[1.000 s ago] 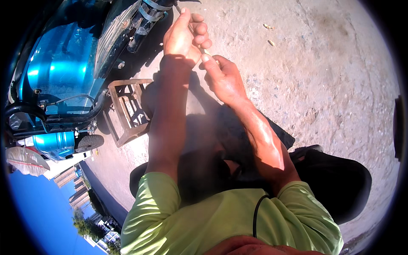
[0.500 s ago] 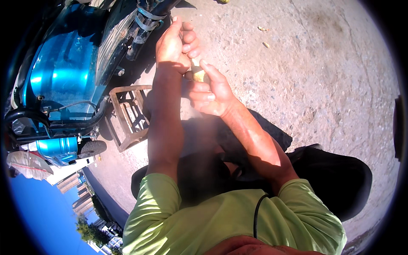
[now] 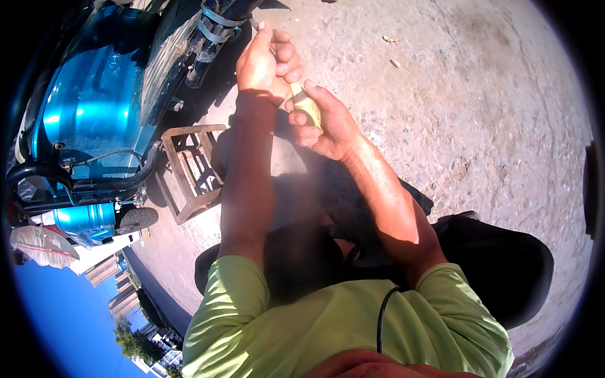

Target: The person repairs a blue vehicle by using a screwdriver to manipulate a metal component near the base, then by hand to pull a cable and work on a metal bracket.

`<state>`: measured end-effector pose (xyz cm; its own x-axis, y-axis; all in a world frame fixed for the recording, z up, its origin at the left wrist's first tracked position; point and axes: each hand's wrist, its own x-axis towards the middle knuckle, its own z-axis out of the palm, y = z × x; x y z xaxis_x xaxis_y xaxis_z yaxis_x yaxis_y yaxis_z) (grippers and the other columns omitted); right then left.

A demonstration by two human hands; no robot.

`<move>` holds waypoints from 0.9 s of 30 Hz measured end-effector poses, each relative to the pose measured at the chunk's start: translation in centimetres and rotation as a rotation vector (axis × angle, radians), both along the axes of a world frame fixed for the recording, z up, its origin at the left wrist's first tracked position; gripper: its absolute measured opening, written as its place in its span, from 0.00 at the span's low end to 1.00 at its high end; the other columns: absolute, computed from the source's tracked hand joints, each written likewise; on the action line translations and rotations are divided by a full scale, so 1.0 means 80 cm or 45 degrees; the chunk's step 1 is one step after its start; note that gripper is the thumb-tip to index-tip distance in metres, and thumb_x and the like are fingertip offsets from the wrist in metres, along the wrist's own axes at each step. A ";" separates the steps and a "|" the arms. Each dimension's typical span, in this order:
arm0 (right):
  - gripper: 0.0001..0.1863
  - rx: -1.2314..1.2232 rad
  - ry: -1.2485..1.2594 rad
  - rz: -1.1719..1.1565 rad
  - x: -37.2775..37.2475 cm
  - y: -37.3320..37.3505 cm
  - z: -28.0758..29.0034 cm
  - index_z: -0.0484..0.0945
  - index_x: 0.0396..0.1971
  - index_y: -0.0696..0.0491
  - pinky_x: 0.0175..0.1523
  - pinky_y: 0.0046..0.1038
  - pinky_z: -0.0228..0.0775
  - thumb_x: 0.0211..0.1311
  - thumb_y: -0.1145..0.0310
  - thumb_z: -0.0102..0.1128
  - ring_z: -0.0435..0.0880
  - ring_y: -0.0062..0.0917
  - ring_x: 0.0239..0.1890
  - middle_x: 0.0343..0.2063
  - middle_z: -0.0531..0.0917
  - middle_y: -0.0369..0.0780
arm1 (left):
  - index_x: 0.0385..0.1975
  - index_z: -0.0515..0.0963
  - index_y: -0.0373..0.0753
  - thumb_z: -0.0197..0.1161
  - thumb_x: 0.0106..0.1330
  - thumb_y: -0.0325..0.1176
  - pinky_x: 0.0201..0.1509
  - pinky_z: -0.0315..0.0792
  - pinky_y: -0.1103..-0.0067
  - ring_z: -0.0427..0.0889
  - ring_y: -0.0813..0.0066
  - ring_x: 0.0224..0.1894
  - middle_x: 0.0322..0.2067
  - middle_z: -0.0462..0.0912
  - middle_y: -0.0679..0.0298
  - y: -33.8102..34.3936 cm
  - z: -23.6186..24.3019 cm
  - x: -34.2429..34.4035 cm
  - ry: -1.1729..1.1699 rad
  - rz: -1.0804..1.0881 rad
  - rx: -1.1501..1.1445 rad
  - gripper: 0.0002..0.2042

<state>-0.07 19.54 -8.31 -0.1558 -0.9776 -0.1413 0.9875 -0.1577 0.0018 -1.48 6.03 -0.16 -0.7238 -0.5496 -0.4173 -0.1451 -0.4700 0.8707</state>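
My right hand is closed around a pale yellow, elongated piece, its thumb lying along the side. A band of shadow crosses the piece, and its exact kind is unclear. The upper end reaches up to the curled fingers of my left hand. That hand is closed too, with its thumb stretched upward along the top. Whatever lies inside its fingers is hidden. Both hands are held in front of me above the ground, nearly touching.
At the left stands a vehicle with a shiny blue panel and dark tubular frame. A rusty metal frame sits beside my left forearm. Small yellowish scraps lie on the rough concrete ground. My dark-clad knee is at the right.
Both hands have shifted slightly to the right. My right hand has turned and risen a little, so more of the yellow piece shows.
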 end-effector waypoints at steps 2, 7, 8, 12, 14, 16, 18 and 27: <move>0.24 -0.322 -0.348 0.103 0.004 0.007 -0.005 0.75 0.38 0.54 0.21 0.16 0.55 0.73 0.45 0.45 0.62 0.10 0.13 0.17 0.71 0.29 | 0.31 0.71 0.40 0.48 0.77 0.49 0.20 0.54 0.80 0.56 0.82 0.16 0.16 0.57 0.72 -0.001 0.000 0.000 0.016 -0.027 0.066 0.19; 0.19 -0.320 -0.210 0.029 0.023 -0.003 0.006 0.74 0.33 0.50 0.21 0.17 0.56 0.74 0.50 0.47 0.64 0.14 0.12 0.14 0.68 0.27 | 0.32 0.71 0.40 0.48 0.77 0.49 0.20 0.55 0.80 0.56 0.82 0.16 0.17 0.58 0.72 -0.010 0.010 0.006 0.033 -0.122 0.178 0.18; 0.18 -0.062 0.016 -0.027 0.022 0.000 0.021 0.74 0.32 0.50 0.22 0.18 0.56 0.74 0.51 0.48 0.65 0.16 0.12 0.14 0.69 0.27 | 0.32 0.71 0.40 0.48 0.77 0.49 0.20 0.55 0.80 0.56 0.82 0.16 0.17 0.58 0.72 -0.012 0.010 0.008 0.034 -0.129 0.188 0.18; 0.17 0.834 1.269 -0.459 0.035 -0.001 0.034 0.76 0.34 0.55 0.24 0.22 0.61 0.72 0.54 0.54 0.70 0.18 0.17 0.17 0.75 0.31 | 0.33 0.71 0.40 0.47 0.78 0.49 0.19 0.55 0.81 0.56 0.83 0.17 0.17 0.58 0.73 0.010 0.005 0.000 -0.030 0.040 -0.026 0.19; 0.18 0.991 1.402 -0.491 0.036 -0.003 0.040 0.77 0.35 0.58 0.25 0.21 0.62 0.69 0.55 0.59 0.72 0.16 0.19 0.19 0.77 0.33 | 0.33 0.71 0.40 0.47 0.78 0.49 0.19 0.55 0.81 0.56 0.83 0.16 0.17 0.58 0.73 0.001 0.005 0.001 -0.010 -0.024 0.047 0.19; 0.20 0.826 1.104 -0.367 0.032 -0.003 0.044 0.77 0.36 0.57 0.24 0.21 0.62 0.69 0.52 0.58 0.71 0.15 0.18 0.18 0.76 0.32 | 0.32 0.71 0.40 0.47 0.78 0.49 0.19 0.55 0.81 0.56 0.82 0.16 0.17 0.58 0.73 -0.006 0.008 0.002 0.008 -0.067 0.086 0.18; 0.21 0.440 0.553 -0.183 0.025 -0.001 0.039 0.76 0.37 0.56 0.23 0.20 0.60 0.69 0.49 0.56 0.69 0.14 0.17 0.17 0.74 0.31 | 0.32 0.71 0.41 0.47 0.78 0.49 0.19 0.54 0.81 0.56 0.82 0.16 0.17 0.58 0.73 -0.007 0.009 0.006 0.032 -0.078 0.106 0.18; 0.24 -0.255 -0.143 -0.059 0.033 -0.005 0.014 0.74 0.37 0.54 0.20 0.18 0.55 0.70 0.45 0.53 0.66 0.16 0.14 0.18 0.72 0.29 | 0.33 0.71 0.40 0.47 0.78 0.48 0.20 0.55 0.80 0.57 0.82 0.16 0.18 0.62 0.71 -0.008 0.013 0.006 0.090 -0.143 0.197 0.18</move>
